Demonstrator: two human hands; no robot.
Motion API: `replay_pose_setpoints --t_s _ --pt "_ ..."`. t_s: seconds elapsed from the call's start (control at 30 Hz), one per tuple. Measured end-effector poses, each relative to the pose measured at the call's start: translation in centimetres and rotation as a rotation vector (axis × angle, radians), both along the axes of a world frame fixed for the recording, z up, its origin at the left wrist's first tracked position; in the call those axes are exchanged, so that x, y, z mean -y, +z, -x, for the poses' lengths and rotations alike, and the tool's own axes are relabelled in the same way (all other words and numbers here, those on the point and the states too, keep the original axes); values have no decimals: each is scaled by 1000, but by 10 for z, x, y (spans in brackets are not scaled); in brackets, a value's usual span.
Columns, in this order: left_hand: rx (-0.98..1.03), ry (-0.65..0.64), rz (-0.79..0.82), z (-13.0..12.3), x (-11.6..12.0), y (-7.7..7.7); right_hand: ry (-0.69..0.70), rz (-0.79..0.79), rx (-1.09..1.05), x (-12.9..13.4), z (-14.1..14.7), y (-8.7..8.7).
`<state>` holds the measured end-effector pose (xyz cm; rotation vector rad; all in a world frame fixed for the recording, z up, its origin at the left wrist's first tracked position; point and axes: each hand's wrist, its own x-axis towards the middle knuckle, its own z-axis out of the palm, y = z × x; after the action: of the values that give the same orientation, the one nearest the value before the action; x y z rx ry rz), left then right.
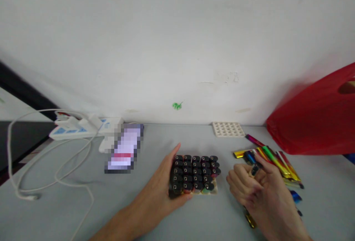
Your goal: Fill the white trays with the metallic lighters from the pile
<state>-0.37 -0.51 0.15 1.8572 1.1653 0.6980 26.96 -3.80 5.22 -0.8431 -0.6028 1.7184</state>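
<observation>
Nearest, the right hand [267, 196] has its grip curled around a small tube [254, 170], whose end pokes up between the fingers. To its left, the left hand [158, 187] is clasped on the left end of a pale tray [215, 188], which rests on the surface [205, 220] and carries rows of upright black-topped tubes [196, 171]. Shiny coloured tubes [280, 163] lie loose behind and beside the right hand. Farther back, near the wall [177, 48], are a pale rack [229, 129] and a red bag [316, 122].
</observation>
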Motion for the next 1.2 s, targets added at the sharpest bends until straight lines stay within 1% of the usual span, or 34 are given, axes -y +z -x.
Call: replay_pose_setpoints --t_s 0.1,0.23,0.37,0.5,0.7,0.87,1.03,1.2 --pt "0 -2 6 0 0 0 4 13 -37 0 -1 -1" --pt "-7 -17 22 0 0 0 -23 23 -87 3 -2 -8" --pt "-4 -14 20 0 0 0 -7 18 -102 6 -2 -13" --pt "7 -13 37 0 0 0 -20 2 -104 5 -1 -8" --pt "10 -7 19 0 -1 0 -33 57 -150 2 -3 -1" --pt "19 -12 4 0 -1 0 -27 84 -168 2 -6 -2" --pt "9 -15 5 0 -1 0 -16 74 -173 4 -5 -8" --pt "8 -21 24 0 -1 0 -95 48 -207 3 -2 -8"
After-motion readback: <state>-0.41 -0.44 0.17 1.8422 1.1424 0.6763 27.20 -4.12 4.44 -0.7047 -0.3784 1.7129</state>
